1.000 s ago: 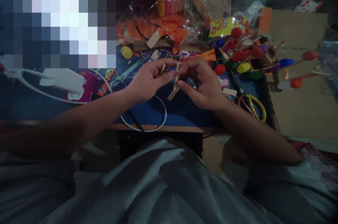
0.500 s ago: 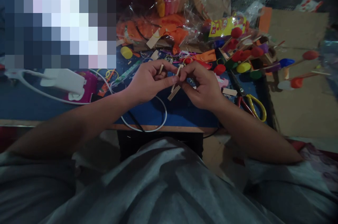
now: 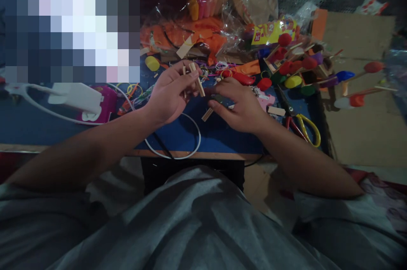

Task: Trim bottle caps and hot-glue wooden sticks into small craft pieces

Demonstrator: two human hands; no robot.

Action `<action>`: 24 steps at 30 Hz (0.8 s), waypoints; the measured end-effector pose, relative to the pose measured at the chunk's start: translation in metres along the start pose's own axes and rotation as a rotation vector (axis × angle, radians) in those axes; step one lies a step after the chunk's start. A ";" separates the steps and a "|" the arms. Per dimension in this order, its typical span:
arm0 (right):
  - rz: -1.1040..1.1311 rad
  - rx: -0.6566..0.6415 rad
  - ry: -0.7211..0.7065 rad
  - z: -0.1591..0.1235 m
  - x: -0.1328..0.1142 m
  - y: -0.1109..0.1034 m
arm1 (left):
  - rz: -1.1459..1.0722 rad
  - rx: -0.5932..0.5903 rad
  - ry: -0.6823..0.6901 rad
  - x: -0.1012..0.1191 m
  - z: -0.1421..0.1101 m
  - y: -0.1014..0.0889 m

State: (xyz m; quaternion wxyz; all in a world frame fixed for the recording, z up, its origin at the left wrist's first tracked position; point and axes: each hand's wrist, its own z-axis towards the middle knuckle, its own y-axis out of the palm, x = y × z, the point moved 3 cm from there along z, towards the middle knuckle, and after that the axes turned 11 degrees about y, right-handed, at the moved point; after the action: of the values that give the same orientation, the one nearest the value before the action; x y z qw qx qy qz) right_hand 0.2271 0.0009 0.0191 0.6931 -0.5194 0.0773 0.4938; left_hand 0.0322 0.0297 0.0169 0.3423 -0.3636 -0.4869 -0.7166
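Note:
Pinched between thumb and fingers of my left hand (image 3: 170, 94) are short pale wooden sticks (image 3: 197, 80), tilted, with their ends sticking out past the thumb. Another thin stick shows by the curled fingers of that hand. My right hand (image 3: 240, 102) is just to the right, its thumb and fingers apart and nothing visible between them. Below its thumb tip, a small striped wooden piece (image 3: 207, 114) rests on the blue tabletop (image 3: 187, 136). A red oblong object (image 3: 243, 78) lies just beyond the right fingers.
Scissors (image 3: 302, 123) with red and yellow handles lie right of my right hand. Wooden pieces with coloured caps (image 3: 295, 66) crowd the back right, beside cardboard (image 3: 362, 104). A white charger (image 3: 79, 99) and its looped cable (image 3: 199, 140) occupy the left and front.
My hands have moved apart. The left hand has drawn slightly left and up, keeping the sticks, now turned. The right hand has let go and its fingers have straightened.

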 end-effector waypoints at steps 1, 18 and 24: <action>-0.003 -0.008 -0.002 0.000 0.000 0.000 | -0.009 0.009 0.009 0.000 0.000 0.000; 0.124 0.311 -0.075 0.000 -0.015 -0.019 | 0.155 0.202 0.021 -0.007 0.010 -0.016; -0.007 0.570 0.009 0.002 -0.003 -0.034 | 0.176 0.194 0.018 -0.010 0.010 -0.019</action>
State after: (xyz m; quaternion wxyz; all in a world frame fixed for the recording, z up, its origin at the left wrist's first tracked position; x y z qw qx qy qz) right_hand 0.2507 0.0014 0.0441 0.8124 -0.3062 0.2143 0.4475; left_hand 0.0234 0.0462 0.0021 0.4420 -0.3635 -0.5169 -0.6366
